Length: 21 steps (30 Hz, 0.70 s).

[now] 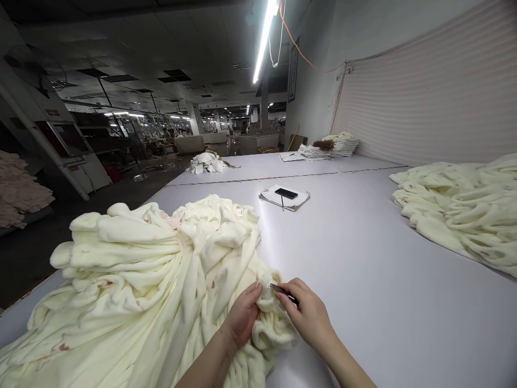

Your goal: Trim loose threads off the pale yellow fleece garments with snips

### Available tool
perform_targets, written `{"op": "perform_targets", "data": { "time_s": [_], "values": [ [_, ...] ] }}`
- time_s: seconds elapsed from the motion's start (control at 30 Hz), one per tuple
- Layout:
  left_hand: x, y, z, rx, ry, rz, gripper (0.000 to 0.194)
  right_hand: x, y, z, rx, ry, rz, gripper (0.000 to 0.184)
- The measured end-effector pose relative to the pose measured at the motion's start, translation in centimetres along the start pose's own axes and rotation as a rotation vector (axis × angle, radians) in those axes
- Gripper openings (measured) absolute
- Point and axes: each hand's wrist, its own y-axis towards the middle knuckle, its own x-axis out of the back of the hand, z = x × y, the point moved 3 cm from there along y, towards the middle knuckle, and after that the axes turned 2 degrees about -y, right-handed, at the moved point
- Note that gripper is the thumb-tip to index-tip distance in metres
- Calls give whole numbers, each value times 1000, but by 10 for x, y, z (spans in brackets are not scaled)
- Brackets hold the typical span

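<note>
A large heap of pale cream, fluffy fabric [161, 291] with pinkish marks covers the left part of the table. At its right edge my left hand [244, 315] is closed, with the thumb and fingers pinching a bunched end of the fabric. My right hand [309, 315] is closed around small dark thread snips [287, 295]. Their pointed tip touches or nearly touches the bunched end, just right of my left thumb. Whether the blades are apart is too small to tell. A small white label [240, 213] shows on top of the heap.
Ahead on the pale table [343, 258] lie papers [297, 203] with a black phone [286, 193] and a pen [282, 202]. Another cream fabric pile [464, 205] lies at right. White cloth [208, 161] and stacked papers [315, 152] sit farther back. A striped curtain [428, 97] borders the right side.
</note>
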Motion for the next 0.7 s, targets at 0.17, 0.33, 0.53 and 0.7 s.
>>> {"op": "perform_targets", "data": {
  "time_s": [0.17,0.33,0.53,0.7],
  "values": [
    [13,1,3,138,-64,-29,51,-7,12,-5,-106,250,4,34],
    [8,-2,-2,217,-99,-21,54,-4,7,-5,-105,300,131,32],
    [5,-2,1,199,-57,-2,55,-5,-1,5,32,9,36,27],
    [16,-14,19,32,421,-51,49,15,-6,-10,-28,293,106,31]
  ]
}}
